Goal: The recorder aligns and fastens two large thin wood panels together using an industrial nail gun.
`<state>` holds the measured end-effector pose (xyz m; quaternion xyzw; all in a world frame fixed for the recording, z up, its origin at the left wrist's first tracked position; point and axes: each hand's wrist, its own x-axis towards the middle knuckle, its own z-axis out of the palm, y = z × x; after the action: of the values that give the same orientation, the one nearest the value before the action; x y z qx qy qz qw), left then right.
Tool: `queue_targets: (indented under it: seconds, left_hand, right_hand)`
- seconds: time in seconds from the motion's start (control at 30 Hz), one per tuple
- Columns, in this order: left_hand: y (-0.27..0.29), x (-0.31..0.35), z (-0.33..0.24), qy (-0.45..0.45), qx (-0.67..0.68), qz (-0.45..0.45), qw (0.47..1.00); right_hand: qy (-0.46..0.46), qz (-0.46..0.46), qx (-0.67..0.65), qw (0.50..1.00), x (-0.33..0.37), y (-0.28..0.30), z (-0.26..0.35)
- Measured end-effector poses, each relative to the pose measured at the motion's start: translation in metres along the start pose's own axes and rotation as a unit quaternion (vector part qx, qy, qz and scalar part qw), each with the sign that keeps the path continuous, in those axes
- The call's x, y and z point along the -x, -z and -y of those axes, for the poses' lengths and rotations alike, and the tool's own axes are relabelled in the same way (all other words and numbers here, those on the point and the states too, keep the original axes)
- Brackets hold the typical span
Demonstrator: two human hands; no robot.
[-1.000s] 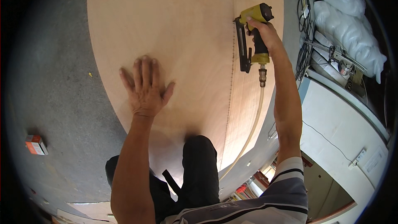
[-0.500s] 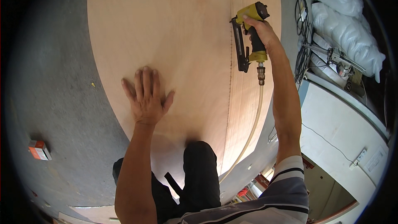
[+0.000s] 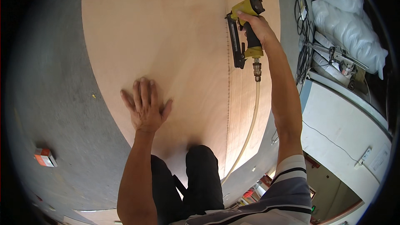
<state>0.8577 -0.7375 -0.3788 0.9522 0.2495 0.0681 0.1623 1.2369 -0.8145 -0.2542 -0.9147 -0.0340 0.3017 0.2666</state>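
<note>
A large sheet of pale plywood [image 3: 183, 58] spreads out before me, crossed lengthwise by a seam with a row of small dark staple-like marks right of its middle. My right hand [image 3: 259, 27] is wrapped around the black grip of a yellow-and-black pneumatic staple gun [image 3: 246, 6]. Its nose meets the plywood at the seam, towards the far end. From the brass-coloured fitting at its base runs a pale air hose [image 3: 250, 135], back towards my knees. Flat on the plywood at the near left lies my left hand [image 3: 146, 110], fingers spread and nothing held.
My knees [image 3: 202, 162] are at the sheet's near edge. On the grey floor [image 3: 54, 79] at left lies a small orange-and-white box [image 3: 45, 157]. Coiled black cables [image 3: 306, 37], bulky plastic-wrapped bundles [image 3: 346, 29] and a white surface with a power strip [image 3: 364, 156] line the right side.
My right hand has moved the staple gun a little farther away along the seam. The left hand stays in place on the plywood, while the whole view has shifted slightly.
</note>
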Motion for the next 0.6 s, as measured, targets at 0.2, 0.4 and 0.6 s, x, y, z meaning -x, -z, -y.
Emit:
queue_targets:
  seconds: [0.2, 0.4, 0.6]
  left_hand:
    - [-0.001, -0.003, -0.001, 0.006, -0.011, 0.015, 1.000]
    - [0.000, -0.002, 0.000, 0.006, -0.009, 0.006, 1.000]
    - [0.000, -0.002, 0.001, 0.008, -0.012, 0.013, 1.000]
  right_hand:
    - [-0.012, 0.004, 0.021, 1.000, -0.001, 0.001, 0.020]
    - [-0.009, 0.000, 0.029, 1.000, -0.010, 0.002, 0.032]
    - [-0.016, 0.013, 0.035, 0.999, -0.018, 0.006, 0.040]
